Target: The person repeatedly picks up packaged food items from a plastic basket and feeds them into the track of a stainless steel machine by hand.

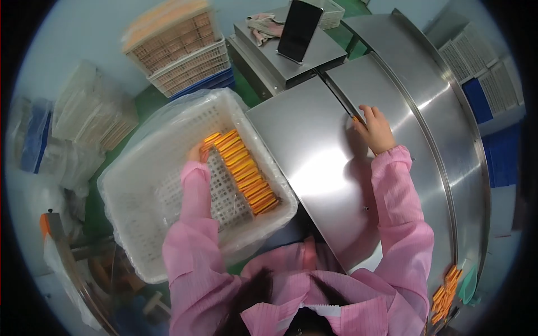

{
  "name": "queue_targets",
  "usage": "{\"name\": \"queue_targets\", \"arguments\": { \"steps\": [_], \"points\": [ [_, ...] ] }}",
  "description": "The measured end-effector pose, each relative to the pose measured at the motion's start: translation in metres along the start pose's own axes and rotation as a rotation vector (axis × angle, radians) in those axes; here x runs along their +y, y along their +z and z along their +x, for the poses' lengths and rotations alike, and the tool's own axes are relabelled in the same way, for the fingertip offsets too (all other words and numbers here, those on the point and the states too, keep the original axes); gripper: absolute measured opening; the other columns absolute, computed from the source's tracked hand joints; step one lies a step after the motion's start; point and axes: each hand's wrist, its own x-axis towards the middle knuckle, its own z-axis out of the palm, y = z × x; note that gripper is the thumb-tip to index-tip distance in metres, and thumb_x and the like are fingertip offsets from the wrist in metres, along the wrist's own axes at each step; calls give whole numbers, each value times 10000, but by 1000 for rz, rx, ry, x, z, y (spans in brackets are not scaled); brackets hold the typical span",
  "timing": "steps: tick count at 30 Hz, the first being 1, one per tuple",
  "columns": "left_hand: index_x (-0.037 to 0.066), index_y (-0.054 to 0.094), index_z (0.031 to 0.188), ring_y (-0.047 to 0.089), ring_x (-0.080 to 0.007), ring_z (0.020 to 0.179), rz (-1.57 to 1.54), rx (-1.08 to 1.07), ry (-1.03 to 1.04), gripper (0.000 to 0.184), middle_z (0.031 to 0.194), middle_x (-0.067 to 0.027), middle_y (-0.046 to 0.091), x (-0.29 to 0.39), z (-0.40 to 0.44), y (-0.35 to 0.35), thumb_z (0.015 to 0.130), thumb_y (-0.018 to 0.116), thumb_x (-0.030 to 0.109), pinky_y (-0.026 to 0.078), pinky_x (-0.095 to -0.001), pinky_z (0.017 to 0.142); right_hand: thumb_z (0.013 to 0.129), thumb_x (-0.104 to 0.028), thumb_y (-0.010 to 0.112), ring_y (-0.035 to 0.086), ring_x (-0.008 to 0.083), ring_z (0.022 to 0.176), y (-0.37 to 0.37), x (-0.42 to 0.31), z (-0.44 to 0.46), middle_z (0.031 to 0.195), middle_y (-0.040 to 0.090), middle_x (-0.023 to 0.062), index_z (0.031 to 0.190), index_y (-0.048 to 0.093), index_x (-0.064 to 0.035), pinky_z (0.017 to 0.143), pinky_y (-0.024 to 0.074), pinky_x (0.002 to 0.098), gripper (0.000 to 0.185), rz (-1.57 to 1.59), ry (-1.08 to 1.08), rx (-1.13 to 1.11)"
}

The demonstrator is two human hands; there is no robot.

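Inside a white basket [140, 224] lined with clear plastic, a row of orange and yellow packets [244, 171] lies along the right side. My left hand [197, 152] is closed on an orange packet [211, 140] at the row's upper left end. Over the steel work surface [302, 134], my right hand [374, 130] reaches to the narrow dark slot, its fingers partly curled. A small orange item [355, 119] shows at its thumb, in the slot; whether the fingers grip it is hard to tell.
A phone [300, 31] stands on a steel box beside a cloth [263, 27]. Stacked crates [179, 47] are behind the basket. More orange packets [446, 294] lie at the lower right, next to a green scoop [468, 285]. A curved steel rail [426, 117] runs along the right.
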Motion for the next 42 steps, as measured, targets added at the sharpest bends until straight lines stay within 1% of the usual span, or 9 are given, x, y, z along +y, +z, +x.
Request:
{"name": "queue_targets", "arguments": {
  "steps": [6, 10, 14, 18, 20, 22, 27, 36, 42],
  "points": [
    [35, 572, 899, 564, -123, 716, 254, 120, 387, 189, 802, -55, 577, 34, -45, -22, 751, 655, 118, 486, -210, 648, 743, -115, 609, 538, 333, 849, -14, -73, 5, 928, 532, 160, 1032, 527, -29, 731, 452, 378, 313, 174, -280, 80],
    [-5, 548, 953, 539, -117, 760, 476, -71, 682, 193, 873, -52, 548, 58, -158, 8, 766, 597, -8, 474, -222, 684, 664, -128, 660, 521, 326, 886, -13, -153, -17, 946, 523, 156, 1022, 526, -18, 745, 445, 379, 397, 368, -548, 38],
    [-3, 538, 1044, 537, -154, 916, 433, -459, 632, 279, 963, -65, 550, 38, -277, 73, 773, 597, 17, 436, -257, 800, 645, -177, 674, 550, 283, 818, -14, -209, -39, 934, 541, 123, 991, 528, -61, 703, 443, 332, 392, 203, -663, 276],
    [13, 515, 1125, 528, -177, 958, 244, -951, 374, 314, 1036, -57, 529, 21, -274, 100, 822, 562, 82, 436, -283, 824, 634, -187, 673, 594, 251, 670, -4, -176, -55, 796, 578, 69, 943, 492, -82, 619, 457, 322, 373, 107, -565, 90],
    [3, 526, 1135, 558, -218, 955, 555, -690, 490, 327, 1042, -103, 574, 27, -211, 93, 860, 516, 179, 446, -310, 816, 666, -166, 652, 593, 298, 665, -17, -136, -61, 748, 574, 119, 959, 474, -71, 587, 465, 372, 356, 334, -299, -55],
    [-52, 527, 1090, 574, -237, 937, 1210, -348, 750, 385, 999, -156, 602, 29, -122, 64, 880, 464, 264, 438, -336, 821, 711, -156, 629, 584, 350, 673, -31, -85, -62, 751, 579, 165, 959, 457, -57, 601, 464, 412, 317, 292, -103, -62],
    [-50, 569, 1049, 583, -314, 947, 1475, 59, 702, 470, 1011, -229, 602, -1, -7, 18, 853, 478, 368, 423, -358, 813, 768, -194, 616, 585, 369, 727, -39, 12, -71, 800, 591, 198, 953, 448, -43, 638, 461, 417, 292, 51, 185, -100],
    [-21, 607, 957, 510, -116, 582, 1199, -47, 549, 354, 685, -48, 556, -30, 67, 4, 846, 522, 305, 411, -269, 497, 797, -241, 602, 576, 351, 769, -23, 26, -70, 855, 548, 176, 929, 447, -25, 667, 484, 416, 297, -152, 194, -104],
    [9, 607, 885, 451, -117, 467, 1011, -194, 419, 267, 635, -39, 528, -21, 47, 23, 809, 582, 263, 373, -255, 434, 817, -314, 582, 574, 324, 740, -9, 18, -61, 838, 541, 159, 925, 470, -26, 666, 492, 401, 328, -281, 230, -52]
  ]
}}
